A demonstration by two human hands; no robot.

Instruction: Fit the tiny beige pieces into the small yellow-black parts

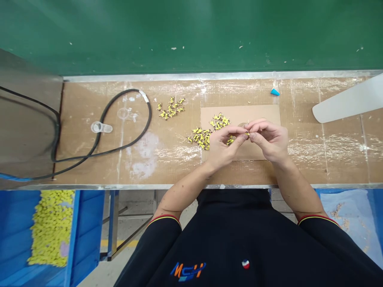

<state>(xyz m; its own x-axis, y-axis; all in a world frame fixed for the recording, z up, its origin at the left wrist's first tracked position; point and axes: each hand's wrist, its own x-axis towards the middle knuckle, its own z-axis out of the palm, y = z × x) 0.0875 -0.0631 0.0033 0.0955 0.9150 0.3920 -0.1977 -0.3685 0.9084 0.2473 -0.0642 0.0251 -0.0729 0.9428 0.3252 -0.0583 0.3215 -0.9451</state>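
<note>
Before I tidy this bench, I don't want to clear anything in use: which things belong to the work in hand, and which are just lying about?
In use, it seems: small yellow piece between left hand and right hand; nearest yellow pile; cardboard sheet; probably the farther pile.

Likely just lying about: black cable; clear plastic cup; blue cone; white object.

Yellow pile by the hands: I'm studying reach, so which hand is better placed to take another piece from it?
Probably the left hand: the pile lies beside it, while the right hand is farther off. Both pinch one piece, so the left would first need to let go.
</note>
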